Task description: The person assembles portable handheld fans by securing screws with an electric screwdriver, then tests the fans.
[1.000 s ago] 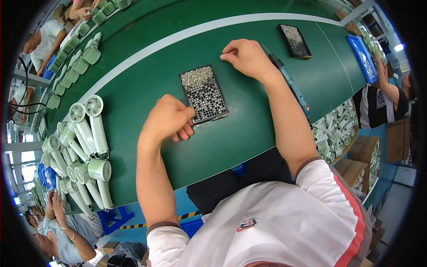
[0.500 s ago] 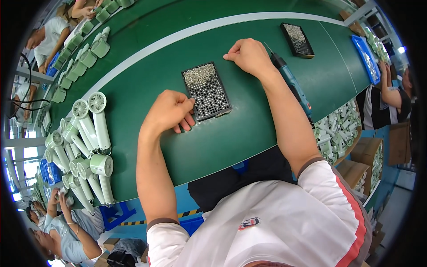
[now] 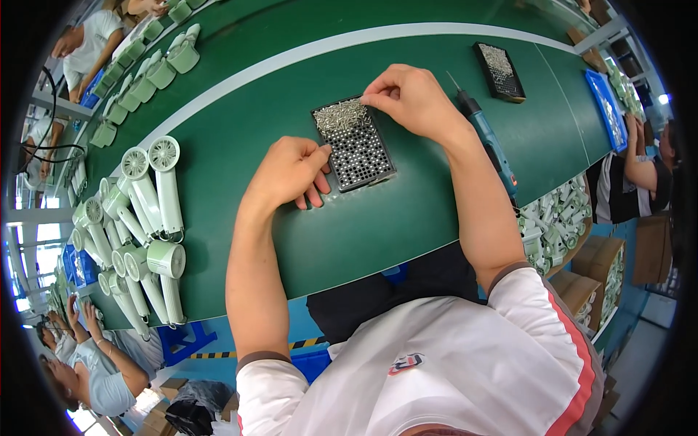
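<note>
A black screw tray (image 3: 372, 177) lies tilted on the green bench before me. Loose silvery screws (image 3: 340, 116) are heaped at its far end, and rows of small holes fill the nearer part. My left hand (image 3: 294, 171) is curled at the tray's left side, thumb against the rim and fingers bent low beside it. Over the far right corner, my right hand (image 3: 411, 98) pinches thumb and forefinger together at the screws. Whatever sits between those fingertips is too small to make out. Right of that hand lies a teal electric screwdriver (image 3: 488, 138), its bit pointing away.
Pale green handheld fans (image 3: 156, 225) lie grouped at the left. A second screw tray (image 3: 499, 71) rests at the far right, near a blue tray (image 3: 606, 109). Boxes of green parts (image 3: 556, 221) stand right of the bench. Other people work along both sides.
My right hand has come left and its fingertips now reach the tray's far right corner. My left hand stays at the tray's left side. The whole view has shifted slightly.
</note>
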The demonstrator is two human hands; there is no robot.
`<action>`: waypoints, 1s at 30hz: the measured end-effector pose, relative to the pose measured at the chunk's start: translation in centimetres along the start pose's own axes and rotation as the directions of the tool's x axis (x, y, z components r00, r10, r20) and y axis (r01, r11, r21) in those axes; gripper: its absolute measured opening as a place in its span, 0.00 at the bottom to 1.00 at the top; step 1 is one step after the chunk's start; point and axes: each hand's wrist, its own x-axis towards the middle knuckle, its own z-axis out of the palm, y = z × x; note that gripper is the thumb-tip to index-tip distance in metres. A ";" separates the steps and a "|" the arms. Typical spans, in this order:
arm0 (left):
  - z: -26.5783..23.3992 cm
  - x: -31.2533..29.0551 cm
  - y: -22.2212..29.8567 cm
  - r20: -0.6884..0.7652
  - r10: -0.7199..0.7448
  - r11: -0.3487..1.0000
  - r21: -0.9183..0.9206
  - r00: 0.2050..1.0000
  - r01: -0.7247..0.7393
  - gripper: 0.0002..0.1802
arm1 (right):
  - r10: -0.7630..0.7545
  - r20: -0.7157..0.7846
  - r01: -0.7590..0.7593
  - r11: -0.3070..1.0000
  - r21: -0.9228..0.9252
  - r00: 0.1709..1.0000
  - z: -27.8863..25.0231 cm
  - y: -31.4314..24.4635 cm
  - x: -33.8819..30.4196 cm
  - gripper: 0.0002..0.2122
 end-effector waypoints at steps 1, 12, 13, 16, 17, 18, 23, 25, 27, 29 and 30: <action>0.0 0.0 -0.1 -0.001 -0.004 1.000 -0.003 1.000 0.004 0.21 | 0.000 0.004 0.000 1.000 0.002 1.000 0.1 -0.1 -0.1 0.12; -0.1 0.0 -0.3 0.007 0.002 1.000 0.022 1.000 -0.002 0.22 | -0.141 0.086 0.151 0.980 -0.126 0.986 -0.3 -1.7 -0.9 0.07; -0.1 0.0 -0.2 0.005 0.000 1.000 0.019 1.000 0.000 0.22 | -0.143 0.089 0.154 0.980 -0.125 0.986 -0.3 -1.7 -0.9 0.07; -0.1 -0.1 0.0 0.010 -0.002 1.000 0.012 1.000 0.002 0.21 | -0.156 0.121 0.161 0.986 -0.038 0.980 -0.3 -2.3 -1.1 0.06; -0.2 -0.1 -0.1 0.011 -0.002 1.000 -0.002 1.000 0.002 0.21 | -0.199 0.191 0.196 0.980 0.038 0.961 -0.2 -3.0 -1.3 0.05; -0.3 -0.1 -0.1 0.012 -0.001 1.000 -0.016 1.000 0.001 0.21 | -0.246 0.256 0.223 0.968 0.116 0.935 0.1 -3.6 -1.6 0.04; -0.4 0.1 -0.2 0.028 0.021 0.999 -0.030 0.999 -0.020 0.21 | -0.333 0.388 0.305 0.943 0.133 0.859 1.9 -4.5 -2.8 0.03; -0.4 0.0 -0.2 0.029 0.023 0.999 -0.030 0.999 -0.022 0.21 | -0.317 0.416 0.288 0.948 0.133 0.852 2.2 -4.8 -3.0 0.03; -0.4 0.0 -0.2 0.026 0.016 0.999 -0.042 1.000 -0.015 0.20 | -0.316 0.422 0.295 0.948 0.117 0.850 2.6 -4.7 -2.9 0.03; -0.5 0.0 -0.4 0.022 0.012 0.999 -0.052 1.000 -0.010 0.20 | -0.340 0.428 0.321 0.940 0.119 0.837 2.9 -4.9 -2.7 0.03; -0.5 0.1 -0.5 0.035 0.016 0.998 -0.062 0.999 -0.014 0.20 | -0.328 0.435 0.321 0.943 0.091 0.839 2.6 -5.0 -2.8 0.03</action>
